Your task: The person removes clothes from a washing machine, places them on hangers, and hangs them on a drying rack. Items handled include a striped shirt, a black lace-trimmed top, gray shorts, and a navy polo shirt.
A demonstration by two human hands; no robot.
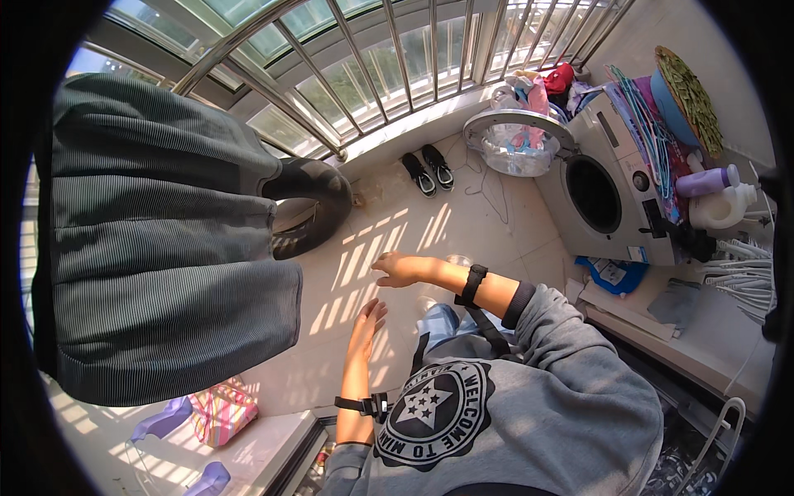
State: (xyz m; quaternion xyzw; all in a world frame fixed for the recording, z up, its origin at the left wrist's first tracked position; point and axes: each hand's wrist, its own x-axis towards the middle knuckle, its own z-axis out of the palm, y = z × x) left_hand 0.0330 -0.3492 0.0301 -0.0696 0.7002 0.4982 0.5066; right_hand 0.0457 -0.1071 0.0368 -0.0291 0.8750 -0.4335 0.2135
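My left hand is raised over the tiled floor, fingers apart and holding nothing. Just above it in the picture, my right hand reaches leftward, loosely bent and with nothing visible in it. The two hands are close but not touching. A dark pinstriped garment hangs at the left, its lower edge facing my hands and clear of them. How it is hung cannot be seen. Partly hidden behind it is a black tyre-like ring. Black straps circle both my wrists.
Metal railings line the windows ahead. Black shoes and a wire hanger lie on the floor. At right, a washing machine has its round door open, near piled clothes. Several hangers and bottles lie on it.
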